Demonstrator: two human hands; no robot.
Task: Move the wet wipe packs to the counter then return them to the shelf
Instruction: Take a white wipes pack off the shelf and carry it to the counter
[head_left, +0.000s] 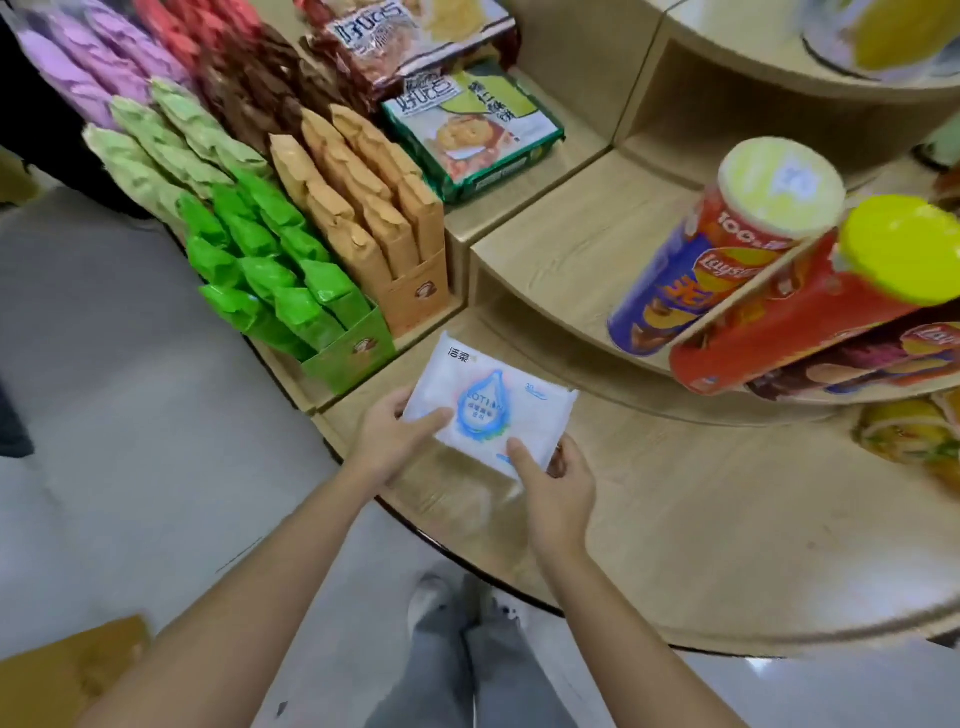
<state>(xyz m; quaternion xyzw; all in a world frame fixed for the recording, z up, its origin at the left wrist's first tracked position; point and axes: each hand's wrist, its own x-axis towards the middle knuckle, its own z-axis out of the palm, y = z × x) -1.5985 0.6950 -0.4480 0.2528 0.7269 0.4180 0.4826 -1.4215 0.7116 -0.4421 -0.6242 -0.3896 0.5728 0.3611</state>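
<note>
A white wet wipe pack (485, 402) with a blue drop printed on it is held in both my hands just above the round wooden counter (701, 519). My left hand (392, 441) grips its left edge, thumb on top. My right hand (553, 483) grips its near right corner, thumb on top and fingers underneath. The pack lies flat, slightly tilted, in front of the lowest shelf opening (524, 306).
Green snack packets in a box (291, 296) and tan packets in a box (374, 218) stand left of the pack. Biscuit packs (472, 135) lie behind. Chip cans (727, 244) stand on the stepped wooden shelf at right. Grey floor and my legs are below.
</note>
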